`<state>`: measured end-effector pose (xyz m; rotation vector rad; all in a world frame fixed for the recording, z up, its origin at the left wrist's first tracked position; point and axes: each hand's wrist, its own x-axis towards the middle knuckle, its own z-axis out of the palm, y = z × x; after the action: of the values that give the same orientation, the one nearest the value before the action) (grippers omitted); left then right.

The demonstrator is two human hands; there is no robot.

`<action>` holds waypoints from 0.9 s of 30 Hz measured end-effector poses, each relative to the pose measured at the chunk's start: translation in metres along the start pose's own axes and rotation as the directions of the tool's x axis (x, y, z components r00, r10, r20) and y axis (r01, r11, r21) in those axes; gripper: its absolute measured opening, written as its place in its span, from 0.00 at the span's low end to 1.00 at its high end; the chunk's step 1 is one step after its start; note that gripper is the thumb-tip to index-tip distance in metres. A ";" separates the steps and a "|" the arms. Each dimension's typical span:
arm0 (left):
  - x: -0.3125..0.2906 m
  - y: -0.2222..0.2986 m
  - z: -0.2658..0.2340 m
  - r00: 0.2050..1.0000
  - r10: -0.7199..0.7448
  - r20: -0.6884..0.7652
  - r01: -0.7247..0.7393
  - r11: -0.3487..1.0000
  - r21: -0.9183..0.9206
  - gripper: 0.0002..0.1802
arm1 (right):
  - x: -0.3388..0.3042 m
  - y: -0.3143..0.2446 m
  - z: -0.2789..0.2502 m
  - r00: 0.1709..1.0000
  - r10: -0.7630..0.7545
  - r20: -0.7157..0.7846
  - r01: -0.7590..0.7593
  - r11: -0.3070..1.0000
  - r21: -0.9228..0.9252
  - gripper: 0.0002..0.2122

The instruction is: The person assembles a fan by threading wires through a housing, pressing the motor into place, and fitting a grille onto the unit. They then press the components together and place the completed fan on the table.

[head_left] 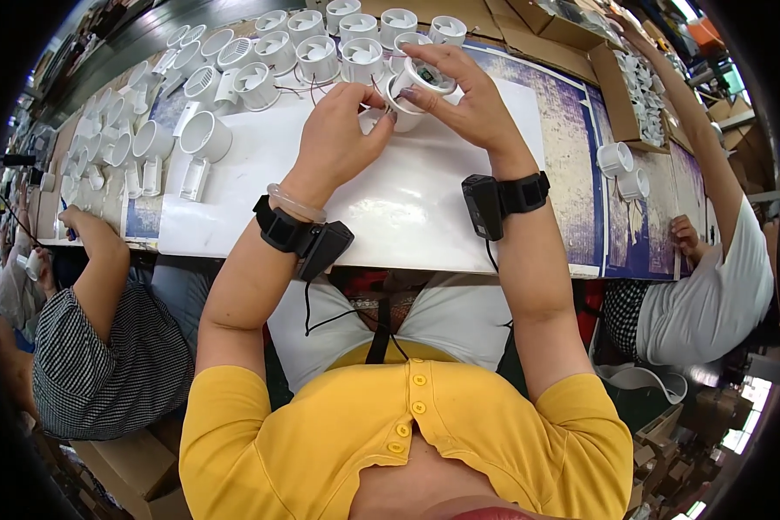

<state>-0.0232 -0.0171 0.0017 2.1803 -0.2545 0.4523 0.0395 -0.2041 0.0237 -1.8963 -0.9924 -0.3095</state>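
Note:
My right hand [472,102] grips a white round housing [438,85], its fingers over the far side and its thumb along the near side. Inside the housing's opening, a small green circuit board shows in part. A white cup-shaped part [405,120] sits just below it, close to the thumb; whether the two are joined, I cannot tell. At their left side my left hand [342,130] is closed in a pinch, thumb and forefinger drawn together. Thin dark red wires run near its fingertips, but what the pinch holds is too small to make out.
Several white fan units [361,59] with wires stand in rows beyond my hands. Empty white cups [205,136] and small brackets lie to the left. A cardboard box [620,95] of small white parts is at the right, near two loose housings [615,159]. Co-workers sit on both sides.

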 end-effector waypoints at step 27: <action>-0.003 -0.002 -0.007 0.973 0.198 0.122 -0.222 0.948 0.230 0.02 | -0.002 0.007 0.008 0.994 -0.049 0.093 0.048 0.999 0.007 0.15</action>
<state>-0.0270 -0.0099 0.0029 2.4296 -0.5132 0.5186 0.0423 -0.2004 0.0138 -1.8988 -1.1018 -0.2485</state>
